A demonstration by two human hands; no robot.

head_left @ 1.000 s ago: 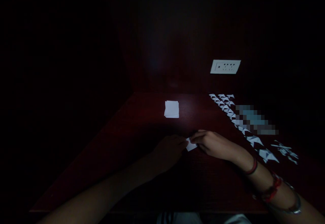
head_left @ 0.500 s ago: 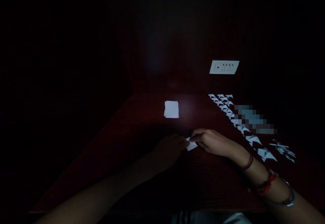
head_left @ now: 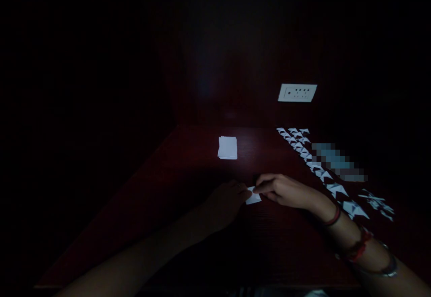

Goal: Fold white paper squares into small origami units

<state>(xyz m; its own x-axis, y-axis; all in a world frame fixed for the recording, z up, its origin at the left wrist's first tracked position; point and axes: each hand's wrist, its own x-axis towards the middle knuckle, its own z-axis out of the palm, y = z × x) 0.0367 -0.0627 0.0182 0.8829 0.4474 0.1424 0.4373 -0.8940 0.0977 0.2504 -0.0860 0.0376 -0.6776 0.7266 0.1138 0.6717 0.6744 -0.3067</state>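
Closest, the near edge of the dark red table (head_left: 188, 162) crosses the bottom of the view, and both forearms reach in over it. Red bands and a metallic bracelet (head_left: 390, 265) circle the right forearm.

Between the near and far edges, a little right of the middle, the two hands meet at a small white piece of paper (head_left: 253, 199). The left hand (head_left: 227, 202) rests its thumb over the paper's left side; shadow hides whether its fingers grip from below or only press. The right hand (head_left: 278, 191) has thumb and forefinger drawn together at the paper's far right part, apparently pinching it. The paper should be very light, thin and easy to crease or tear; its margins and corners look the best places to hold, with a gentle pinch or a flat fingertip.

Towards the table's right side lie thin white strips (head_left: 376, 201) in a loose heap. Beside them, a line of folded paper pieces (head_left: 336, 189) slants away to the far edge, doubling up near its far end. A bluish item (head_left: 336, 158) next to the line is too pixelated to identify.

Farther off, well inside the far edge, sits a slightly uneven stack of white square sheets (head_left: 228, 148). Beyond that edge, a white socket plate (head_left: 297, 93) is set in the dark wall.
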